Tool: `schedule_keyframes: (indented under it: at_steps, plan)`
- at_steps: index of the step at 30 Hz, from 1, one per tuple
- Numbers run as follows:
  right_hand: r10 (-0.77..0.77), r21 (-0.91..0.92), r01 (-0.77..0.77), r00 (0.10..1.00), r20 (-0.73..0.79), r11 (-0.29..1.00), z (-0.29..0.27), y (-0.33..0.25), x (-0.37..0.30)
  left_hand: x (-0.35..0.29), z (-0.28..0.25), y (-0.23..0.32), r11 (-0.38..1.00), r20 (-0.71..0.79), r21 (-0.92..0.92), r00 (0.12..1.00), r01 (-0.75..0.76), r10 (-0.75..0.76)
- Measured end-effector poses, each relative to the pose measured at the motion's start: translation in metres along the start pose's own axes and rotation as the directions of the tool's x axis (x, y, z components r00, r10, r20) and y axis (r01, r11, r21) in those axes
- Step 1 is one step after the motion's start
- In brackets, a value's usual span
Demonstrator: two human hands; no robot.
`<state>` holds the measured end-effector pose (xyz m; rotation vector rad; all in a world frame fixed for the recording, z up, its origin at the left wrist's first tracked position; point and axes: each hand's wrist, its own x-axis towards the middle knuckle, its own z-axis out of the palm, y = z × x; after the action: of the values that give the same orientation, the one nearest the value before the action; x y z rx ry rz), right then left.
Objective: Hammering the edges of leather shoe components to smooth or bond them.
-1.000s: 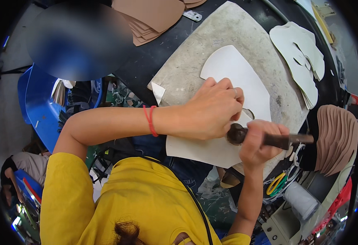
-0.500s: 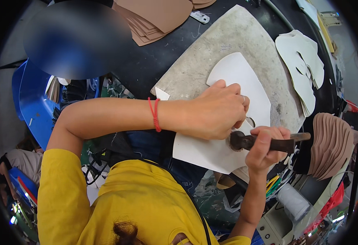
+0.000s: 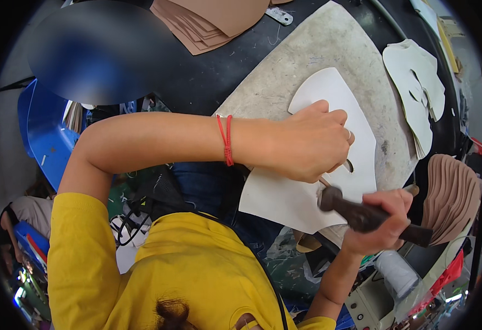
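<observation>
Brown pieces (image 3: pixel 219 22) and white pieces (image 3: pixel 403 71) flank the slab (image 3: pixel 274 88) on a black table (image 3: pixel 205 71); blue bin (image 3: pixel 31 115) off left. White sheet (image 3: pixel 285 195) lies on slab under left hand (image 3: pixel 315 142): fingers curled, tips hidden, can't tell any pinch. Right hand (image 3: pixel 386 224) fingers wrap hammer (image 3: pixel 359 216). Upper left blurred.

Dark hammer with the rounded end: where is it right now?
In the head view, the dark hammer is lower right of centre, held in the right hand; its rounded end shows against the white flat sheet, just below the left hand.
</observation>
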<state>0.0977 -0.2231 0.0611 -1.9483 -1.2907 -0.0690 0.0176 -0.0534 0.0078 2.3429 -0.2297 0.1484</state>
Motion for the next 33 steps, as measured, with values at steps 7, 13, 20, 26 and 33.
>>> schedule_keyframes:
  at_steps: [7, 13, 20, 26, 33]
  plan:
    - [0.052, -0.153, -0.026, 0.984, 0.168, 0.988, 0.024, 0.012, 0.008, 0.006, -0.003, -0.012, 0.995, 0.024, -0.041, 0.996, -0.088, 0.089]
    - [0.077, -0.272, -0.048, 0.992, 0.097, 0.961, 0.033, 0.011, 0.008, 0.023, -0.008, -0.022, 0.980, 0.245, -0.069, 0.949, -0.188, 0.200]
    - [-0.045, -0.219, 0.016, 0.990, -0.131, 0.976, 0.008, 0.012, -0.018, 0.062, -0.028, 0.003, 0.954, 0.539, 0.111, 0.824, -0.278, 0.177]
    - [-0.070, -0.125, 0.071, 0.997, 0.012, 0.990, 0.007, 0.023, -0.029, 0.010, -0.002, -0.017, 0.950, 0.206, 0.073, 0.937, -0.302, 0.282]
    - [-0.178, -0.186, 0.115, 0.913, -0.366, 0.976, -0.005, 0.041, -0.040, -0.016, 0.056, 0.047, 0.985, -0.245, 0.126, 0.966, 0.116, -0.082]
